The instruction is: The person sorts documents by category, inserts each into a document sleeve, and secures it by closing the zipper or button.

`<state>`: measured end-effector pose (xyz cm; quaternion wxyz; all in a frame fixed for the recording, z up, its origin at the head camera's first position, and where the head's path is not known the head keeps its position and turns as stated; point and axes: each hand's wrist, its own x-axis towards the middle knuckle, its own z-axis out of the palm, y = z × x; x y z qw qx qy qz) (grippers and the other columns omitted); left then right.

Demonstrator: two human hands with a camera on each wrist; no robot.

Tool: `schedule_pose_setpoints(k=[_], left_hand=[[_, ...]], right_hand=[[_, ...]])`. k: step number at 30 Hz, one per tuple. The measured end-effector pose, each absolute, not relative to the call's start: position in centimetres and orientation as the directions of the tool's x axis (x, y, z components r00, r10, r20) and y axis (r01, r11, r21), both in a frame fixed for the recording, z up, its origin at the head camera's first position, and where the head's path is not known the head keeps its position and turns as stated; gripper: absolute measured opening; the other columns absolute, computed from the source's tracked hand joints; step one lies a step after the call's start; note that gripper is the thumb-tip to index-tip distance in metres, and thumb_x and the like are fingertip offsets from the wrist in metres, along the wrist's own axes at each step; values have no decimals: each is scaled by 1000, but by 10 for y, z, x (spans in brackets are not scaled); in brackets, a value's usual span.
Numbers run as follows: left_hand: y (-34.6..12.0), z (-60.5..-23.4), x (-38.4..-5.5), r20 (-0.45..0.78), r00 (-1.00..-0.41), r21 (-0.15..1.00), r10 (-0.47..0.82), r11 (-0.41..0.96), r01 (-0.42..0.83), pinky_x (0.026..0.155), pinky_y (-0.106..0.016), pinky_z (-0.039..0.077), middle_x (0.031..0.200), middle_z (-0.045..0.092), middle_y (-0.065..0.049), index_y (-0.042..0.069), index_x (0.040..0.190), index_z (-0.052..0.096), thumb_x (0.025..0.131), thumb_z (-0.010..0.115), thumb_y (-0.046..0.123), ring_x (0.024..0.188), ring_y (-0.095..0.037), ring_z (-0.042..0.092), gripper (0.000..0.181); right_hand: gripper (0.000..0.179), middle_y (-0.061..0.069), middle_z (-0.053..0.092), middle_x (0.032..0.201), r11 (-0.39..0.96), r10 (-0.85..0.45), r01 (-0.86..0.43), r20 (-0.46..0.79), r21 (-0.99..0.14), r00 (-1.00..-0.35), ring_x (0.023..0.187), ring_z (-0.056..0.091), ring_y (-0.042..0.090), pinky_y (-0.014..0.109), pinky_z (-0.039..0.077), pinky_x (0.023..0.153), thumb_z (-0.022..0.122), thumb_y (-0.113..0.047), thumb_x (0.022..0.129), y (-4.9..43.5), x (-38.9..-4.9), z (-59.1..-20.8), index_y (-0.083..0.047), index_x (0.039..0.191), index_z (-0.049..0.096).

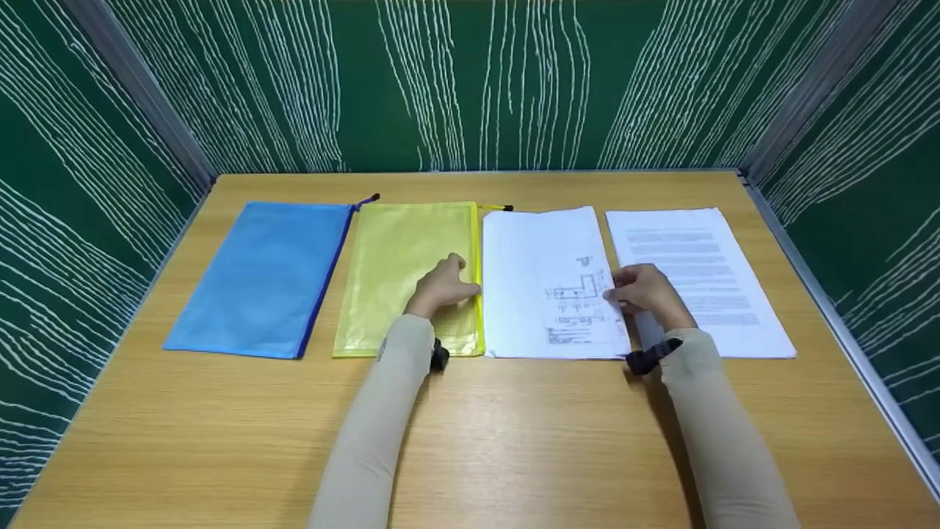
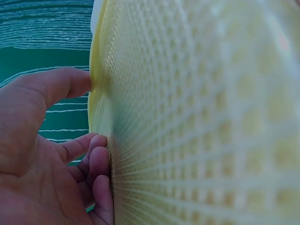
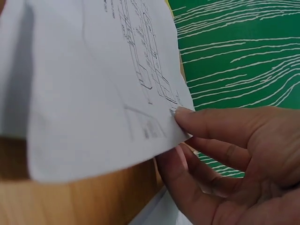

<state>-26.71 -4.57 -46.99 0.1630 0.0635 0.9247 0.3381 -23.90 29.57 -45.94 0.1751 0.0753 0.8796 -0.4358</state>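
A yellow mesh zip pouch (image 1: 396,250) lies flat in the middle of the head view. My left hand (image 1: 443,285) is over its right part, thumb at the zipper edge and fingertips against the mesh, as the left wrist view also shows of the pouch (image 2: 197,103). Just right of the pouch lies a stack of papers (image 1: 529,272) with a line drawing on top. My right hand (image 1: 646,290) pinches its right edge between thumb and fingers. In the right wrist view that edge of the papers (image 3: 84,122) is raised and bends.
A blue zip pouch (image 1: 253,279) with a dark blue zipper lies on the left. Another stack of papers (image 1: 712,286), printed with text, lies on the right, partly under my right hand. The wooden table (image 1: 507,441) is bounded by green panels (image 1: 470,88) with white lines.
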Motion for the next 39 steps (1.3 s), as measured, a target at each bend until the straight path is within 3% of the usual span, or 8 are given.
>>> schedule_pose_setpoints(k=[11, 19, 24, 29, 39], left_hand=[[-48, -471, -267, -255, -941, 651, 224, 759, 5, 87, -42, 47, 132, 50, -12, 9, 135, 41, 82, 61, 35, 95, -26, 52, 62], [-49, -470, -267, -255, -937, 663, 239, 749, 11, 83, -39, 44, 136, 48, -13, 8, 137, 41, 83, 58, 32, 95, -26, 50, 62], [-50, -470, -267, -274, -927, 689, 257, 725, -3, 84, -39, 42, 144, 42, -14, 8, 142, 38, 83, 55, 29, 103, -28, 48, 65], [-51, -470, -267, -274, -923, 703, 272, 711, 1, 90, -40, 41, 149, 39, -12, 10, 146, 36, 84, 54, 28, 111, -27, 47, 67], [-57, -475, -269, -237, -923, 813, 301, 581, -19, 82, -36, 41, 147, 45, -7, 16, 148, 39, 87, 57, 21, 124, -25, 49, 64]], right_hand=[[56, 23, 51, 127, 668, -16, 266, -372, -694, -928, 103, 55, 25, 22, 51, 78, 67, -4, 85, 292, -241, -459, 9, 135, 46], [59, 22, 51, 126, 626, -24, 275, -371, -729, -928, 96, 55, 16, 17, 49, 73, 66, -8, 87, 292, -239, -456, 9, 139, 42], [55, 14, 56, 112, 585, -59, 259, -359, -769, -931, 79, 57, 8, 19, 51, 68, 61, -11, 92, 293, -239, -458, 10, 139, 41], [48, 6, 56, 95, 600, -57, 260, -364, -757, -930, 72, 55, 8, 23, 50, 64, 54, -16, 96, 295, -239, -461, 6, 139, 44], [49, 16, 55, 116, 530, -86, 296, -398, -794, -913, 88, 58, 15, 28, 56, 72, 49, -16, 98, 301, -241, -465, -1, 144, 40]])
